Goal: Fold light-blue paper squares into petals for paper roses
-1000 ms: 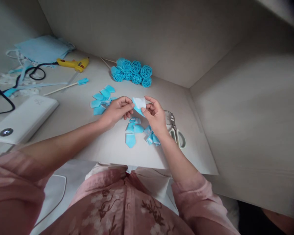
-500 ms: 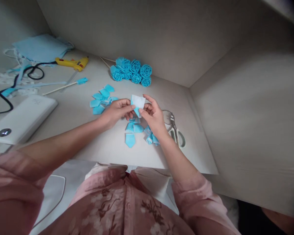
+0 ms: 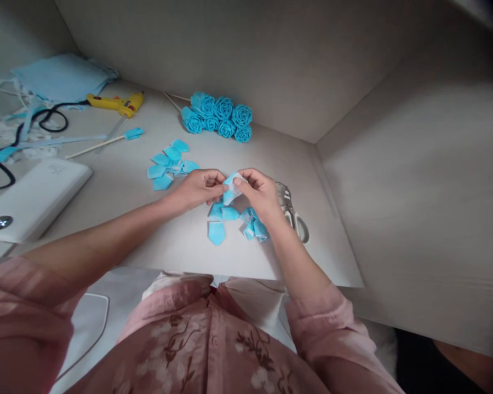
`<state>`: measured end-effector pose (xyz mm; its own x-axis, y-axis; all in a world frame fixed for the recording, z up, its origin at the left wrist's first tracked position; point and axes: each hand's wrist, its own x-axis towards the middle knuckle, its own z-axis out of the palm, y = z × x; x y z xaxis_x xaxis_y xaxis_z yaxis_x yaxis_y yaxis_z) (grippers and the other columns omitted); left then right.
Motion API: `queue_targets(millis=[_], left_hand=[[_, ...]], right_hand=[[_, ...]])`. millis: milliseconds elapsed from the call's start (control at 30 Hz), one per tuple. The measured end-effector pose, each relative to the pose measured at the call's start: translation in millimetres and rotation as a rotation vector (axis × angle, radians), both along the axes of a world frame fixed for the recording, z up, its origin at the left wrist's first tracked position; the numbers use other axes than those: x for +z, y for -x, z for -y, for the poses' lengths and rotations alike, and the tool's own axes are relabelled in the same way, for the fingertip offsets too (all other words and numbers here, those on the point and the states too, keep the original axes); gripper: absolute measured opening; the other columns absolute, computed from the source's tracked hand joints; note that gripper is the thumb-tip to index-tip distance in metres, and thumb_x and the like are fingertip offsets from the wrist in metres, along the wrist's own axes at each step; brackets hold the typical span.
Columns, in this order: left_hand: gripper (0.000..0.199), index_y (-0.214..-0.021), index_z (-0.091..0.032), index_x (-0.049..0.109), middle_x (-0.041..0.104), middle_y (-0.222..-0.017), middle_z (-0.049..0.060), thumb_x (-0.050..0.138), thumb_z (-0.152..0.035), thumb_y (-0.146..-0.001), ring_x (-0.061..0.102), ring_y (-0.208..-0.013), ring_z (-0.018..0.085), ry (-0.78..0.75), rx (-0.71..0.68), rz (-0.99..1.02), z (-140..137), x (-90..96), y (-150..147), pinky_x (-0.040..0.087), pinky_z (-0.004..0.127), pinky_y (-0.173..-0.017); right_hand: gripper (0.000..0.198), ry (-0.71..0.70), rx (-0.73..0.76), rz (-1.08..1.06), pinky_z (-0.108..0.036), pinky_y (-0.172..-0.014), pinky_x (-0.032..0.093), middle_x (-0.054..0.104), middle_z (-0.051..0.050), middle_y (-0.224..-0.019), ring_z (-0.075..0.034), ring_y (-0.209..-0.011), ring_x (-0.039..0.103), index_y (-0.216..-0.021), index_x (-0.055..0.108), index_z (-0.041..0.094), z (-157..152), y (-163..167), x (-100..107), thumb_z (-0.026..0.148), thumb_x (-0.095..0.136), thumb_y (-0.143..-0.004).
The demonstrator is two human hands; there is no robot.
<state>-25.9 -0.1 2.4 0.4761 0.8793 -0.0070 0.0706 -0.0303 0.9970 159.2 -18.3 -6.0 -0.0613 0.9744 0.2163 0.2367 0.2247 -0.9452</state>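
Between my hands is a small blue-and-white fabric piece [image 3: 231,192], partly folded over, its white side showing at the top. My left hand [image 3: 202,189] pinches its left edge between thumb and fingers. My right hand [image 3: 259,190] grips the upper right part, the thumb pressed on the white face. Just below lie several folded blue pieces [image 3: 217,232] and a small heap of blue-white scraps [image 3: 253,225]. Left of my left hand is another group of folded blue petals [image 3: 164,165]. Scissors [image 3: 299,225] with pale handles rest beside my right wrist, partly hidden by it.
Blue fabric roses [image 3: 217,116] on sticks lie at the back. A yellow glue gun [image 3: 117,103], a blue-tipped stick [image 3: 102,145], a white power bank [image 3: 36,197] and a stack of face masks [image 3: 61,75] occupy the left. Walls [image 3: 414,191] bound the back and right.
The held piece was spread flatter and higher, with more white showing. Now its top is folded down under my right thumb, and my right fingers have curled in around it.
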Motion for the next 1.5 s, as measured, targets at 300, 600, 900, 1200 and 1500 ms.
queue_targets(millis=[300,600,900,1200,1500], left_hand=[[0.022,-0.079,-0.017,0.059,0.057,-0.053,-0.004,0.072,-0.034,-0.075,0.047,-0.043,0.007,0.028,0.026,0.048,-2.7,-2.7,3.2,0.035,0.019,-0.043],[0.020,-0.077,-0.017,0.058,0.050,-0.053,-0.007,0.068,-0.034,-0.077,0.045,-0.043,0.006,-0.054,0.031,-0.016,-0.3,-3.3,1.0,0.035,0.018,-0.042],[0.026,-0.087,-0.013,0.069,0.062,-0.056,-0.002,0.070,-0.038,-0.078,0.052,-0.043,0.008,0.046,0.049,-0.012,-2.5,-4.4,2.6,0.039,0.019,-0.043],[0.016,-0.078,-0.013,0.066,0.063,-0.053,0.000,0.066,-0.028,-0.082,0.052,-0.041,0.008,0.154,0.119,0.052,-2.9,2.4,1.8,0.037,0.018,-0.041],[0.015,-0.079,-0.014,0.066,0.063,-0.054,-0.001,0.066,-0.028,-0.082,0.053,-0.041,0.007,0.160,0.130,0.060,-3.0,2.4,2.8,0.038,0.019,-0.042]], right_hand=[[0.026,0.029,0.011,-0.068,-0.029,-0.074,0.048,0.068,0.001,-0.084,-0.014,-0.077,0.059,-0.096,0.072,0.026,1.1,0.4,7.3,0.047,0.069,-0.081],[0.023,0.049,-0.031,-0.038,-0.024,-0.061,0.040,0.055,0.004,-0.065,-0.010,-0.062,0.048,-0.079,0.068,0.020,-1.2,0.8,1.5,0.042,0.073,-0.077],[0.013,-0.078,-0.077,0.060,-0.025,-0.066,0.045,0.061,0.004,-0.072,-0.010,-0.066,0.053,-0.086,0.067,0.021,2.3,2.3,7.5,0.032,0.070,-0.080],[0.011,-0.380,-0.006,0.318,-0.037,-0.096,0.049,0.072,-0.002,-0.099,-0.018,-0.100,0.065,-0.085,0.069,0.025,7.5,3.4,11.2,0.016,0.063,-0.084],[0.030,-0.186,-0.094,0.099,-0.033,-0.088,0.055,0.072,-0.004,-0.104,-0.018,-0.100,0.067,-0.114,0.066,0.025,-0.7,-3.7,3.6,0.036,0.065,-0.085]])
